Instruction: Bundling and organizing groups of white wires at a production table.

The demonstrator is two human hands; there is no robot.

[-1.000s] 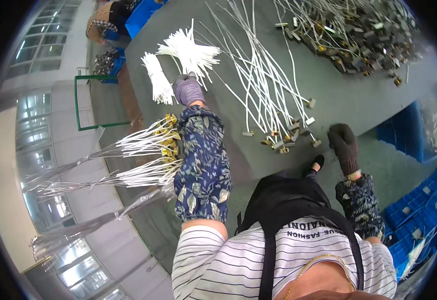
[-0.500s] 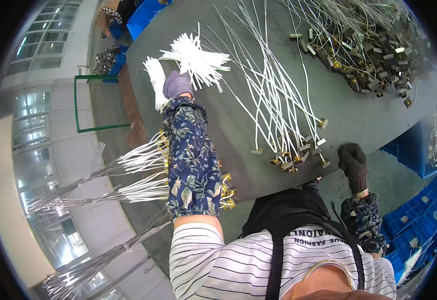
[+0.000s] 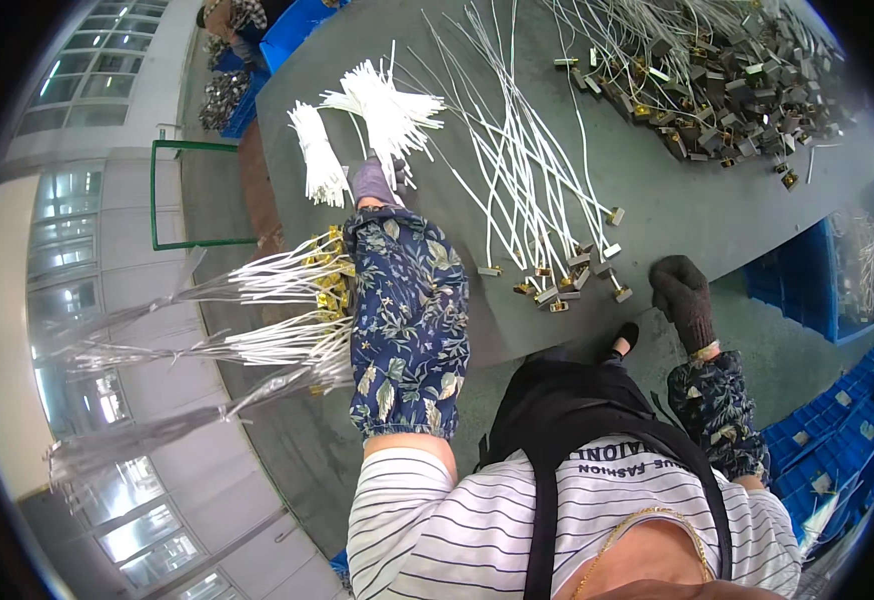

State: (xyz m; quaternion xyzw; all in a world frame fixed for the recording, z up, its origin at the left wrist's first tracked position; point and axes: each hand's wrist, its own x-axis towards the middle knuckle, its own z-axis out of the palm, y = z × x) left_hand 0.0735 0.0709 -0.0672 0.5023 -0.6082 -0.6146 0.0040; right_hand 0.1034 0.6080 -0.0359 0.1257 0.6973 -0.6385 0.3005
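Left hand: the gloved left hand [image 3: 374,182] has been stretched farther out over the bench [image 3: 657,190] than a second ago, and now rests against the white wire bundle [image 3: 389,105]; its grip cannot be told, the fingers being hidden.
Right hand: the dark-gloved right hand [image 3: 685,297] has been lowered to the bench edge, fingers loosely curled, nothing held.
Wire bundle: lying beyond the left hand, beside a smaller bundle [image 3: 317,155].
Meaning: a pick-up of the bundle seems in hand.
Loose wires [image 3: 532,180]: spread right of the bundle.
Hard to make out: wires under the left forearm [image 3: 287,310] are blurred.
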